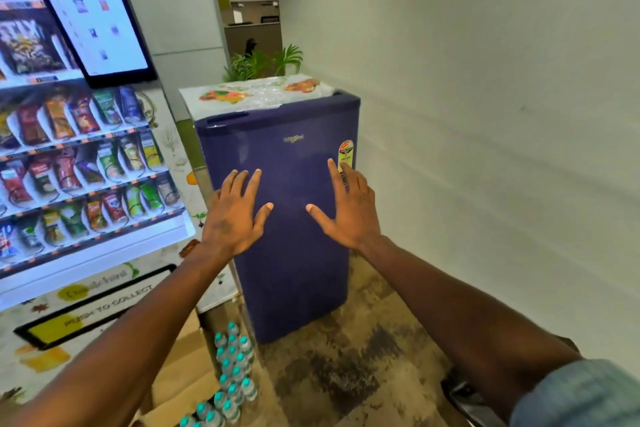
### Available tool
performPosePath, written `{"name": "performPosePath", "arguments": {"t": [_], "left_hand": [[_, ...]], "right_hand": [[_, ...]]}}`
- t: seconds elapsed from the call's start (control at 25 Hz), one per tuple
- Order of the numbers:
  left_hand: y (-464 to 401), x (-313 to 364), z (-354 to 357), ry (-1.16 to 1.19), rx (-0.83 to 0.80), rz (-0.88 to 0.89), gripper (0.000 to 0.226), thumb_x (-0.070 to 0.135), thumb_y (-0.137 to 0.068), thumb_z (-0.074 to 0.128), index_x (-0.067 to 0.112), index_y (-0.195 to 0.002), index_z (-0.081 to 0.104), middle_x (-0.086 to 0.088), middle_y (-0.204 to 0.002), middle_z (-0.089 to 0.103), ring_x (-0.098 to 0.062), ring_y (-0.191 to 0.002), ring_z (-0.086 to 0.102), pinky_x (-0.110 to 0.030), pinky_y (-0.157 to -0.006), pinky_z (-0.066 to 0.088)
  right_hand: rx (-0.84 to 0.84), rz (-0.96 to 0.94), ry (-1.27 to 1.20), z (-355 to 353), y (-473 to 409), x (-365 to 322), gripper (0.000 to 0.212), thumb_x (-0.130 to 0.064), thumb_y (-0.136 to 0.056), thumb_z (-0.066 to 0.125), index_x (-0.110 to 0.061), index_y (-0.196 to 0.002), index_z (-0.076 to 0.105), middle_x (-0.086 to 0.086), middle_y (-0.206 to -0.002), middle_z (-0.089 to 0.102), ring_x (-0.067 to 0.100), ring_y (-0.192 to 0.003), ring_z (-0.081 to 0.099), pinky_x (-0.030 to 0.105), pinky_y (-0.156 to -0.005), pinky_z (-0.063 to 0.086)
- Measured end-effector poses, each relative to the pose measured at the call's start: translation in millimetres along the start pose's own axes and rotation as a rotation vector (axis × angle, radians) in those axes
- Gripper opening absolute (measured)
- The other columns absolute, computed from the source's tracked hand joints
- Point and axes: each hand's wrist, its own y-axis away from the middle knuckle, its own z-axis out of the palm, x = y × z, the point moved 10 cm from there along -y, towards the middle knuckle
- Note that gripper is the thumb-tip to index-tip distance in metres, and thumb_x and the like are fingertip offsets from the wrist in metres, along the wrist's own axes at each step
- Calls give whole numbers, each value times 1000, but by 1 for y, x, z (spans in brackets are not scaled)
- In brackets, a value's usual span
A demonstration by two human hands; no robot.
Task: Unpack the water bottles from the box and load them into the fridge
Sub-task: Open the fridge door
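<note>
**Both hands spread before the shut fridge**

My left hand (235, 215) and right hand (349, 208) are raised side by side in front of the fridge (294, 270), fingers straight and fanned wide, holding nothing. I cannot tell whether my palms touch the door or hang just short of it. The fridge is a small dark blue one, its door closed, with a sticker (346, 154) near the door's upper right corner, partly behind my right fingers. A crinkled clear sheet (263, 94) with orange and green prints lies over the fridge top.

The bottles (233, 374), clear with teal caps, stand packed in rows on the floor, just beside the fridge's lower left corner. They touch flattened brown cardboard (183, 367) on their left; whether that is the box itself I cannot tell.

The floor (346, 374) is mottled tan and dark brown. On my left stands a vending machine (83, 156) with shelves of snack packets, a lit screen (91, 19) mounted on it and a yellow collect flap (90, 315) low down. A plain pale wall (485, 114) runs along my right. Behind the fridge are green plants (263, 62), and past them a blurred office space.
</note>
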Motion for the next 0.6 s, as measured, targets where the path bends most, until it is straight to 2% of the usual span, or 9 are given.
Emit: {"name": "performPosePath", "arguments": {"t": [0.28, 0.52, 0.6], "left_hand": [[-63, -19, -25, -14, 73, 15, 73, 53, -98, 45, 15, -157, 24, -16, -157, 34, -35, -149, 24, -53, -113, 35], [-100, -67, -30, -70, 27, 8, 74, 55, -99, 42, 16, -158, 20, -13, -161, 28, -32, -151, 19, -50, -115, 30], [-112, -86, -28, -77, 11, 3, 74, 53, -99, 42, 16, -159, 20, -13, -161, 27, -31, -151, 19, -50, -116, 29]], "right_hand": [[50, -9, -19, -13, -54, -7, 95, -76, -87, 45, -33, -159, 0, 4, -168, 13, 30, -154, 13, 53, -120, 26], [108, -40, -42, -3, -103, -50, 95, -71, -89, 50, -29, -161, 4, 5, -168, 13, 28, -153, 16, 51, -121, 18], [106, -46, -48, 8, -122, -66, 96, -72, -88, 49, -30, -161, 3, 4, -168, 12, 27, -153, 15, 52, -121, 21]]}}
